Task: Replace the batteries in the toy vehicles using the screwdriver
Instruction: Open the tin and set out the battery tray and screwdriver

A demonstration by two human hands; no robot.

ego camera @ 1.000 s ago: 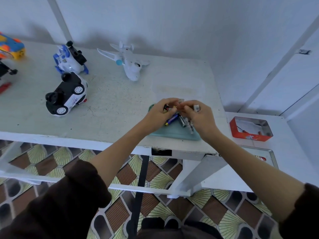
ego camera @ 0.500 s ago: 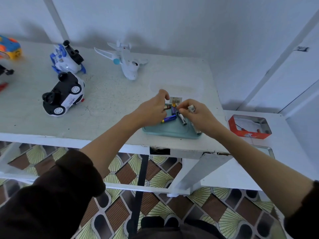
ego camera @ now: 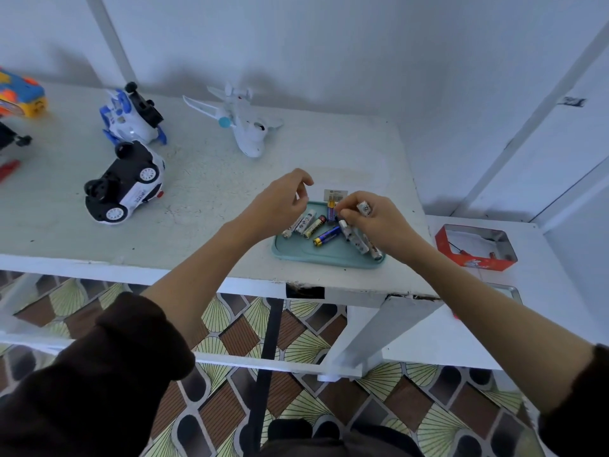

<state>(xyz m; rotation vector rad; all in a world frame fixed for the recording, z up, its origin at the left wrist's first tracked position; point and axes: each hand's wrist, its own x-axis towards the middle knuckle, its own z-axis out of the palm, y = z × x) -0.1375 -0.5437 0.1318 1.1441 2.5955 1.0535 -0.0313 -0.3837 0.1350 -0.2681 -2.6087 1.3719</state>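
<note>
Nearest the viewer, two dark brown sleeves reach forward over a tiled floor patterned with cream fans and brown ribbed squares. The bare forearms meet above a small teal tray (ego camera: 298, 250), smooth plastic with rounded corners, lying near the front edge of a white painted table (ego camera: 204, 179) whose surface looks scuffed and whose edge is chipped.

Loose cylindrical batteries (ego camera: 309, 224) lie in the tray, some silver, one blue with a gold end (ego camera: 326, 235), one dark with a red band. The left hand (ego camera: 280, 206) hovers just over the tray's left end with fingers loosely curled, holding nothing that can be seen. The right hand (ego camera: 375, 219) is over the tray's right side, fingers curled round a silver battery (ego camera: 364, 209) whose end pokes up, its fingertips pinching at other batteries beneath.

To the right, on a lower white surface, sits a red metal tin (ego camera: 473, 261), open-topped.

Farther back stand the toys: a black-and-white car (ego camera: 127, 184) lying on its side, a blue-and-white vehicle (ego camera: 131, 117) tipped up behind it, and a white plastic airplane (ego camera: 242, 122). An orange-and-blue toy (ego camera: 19, 94) is at the far left edge.
</note>
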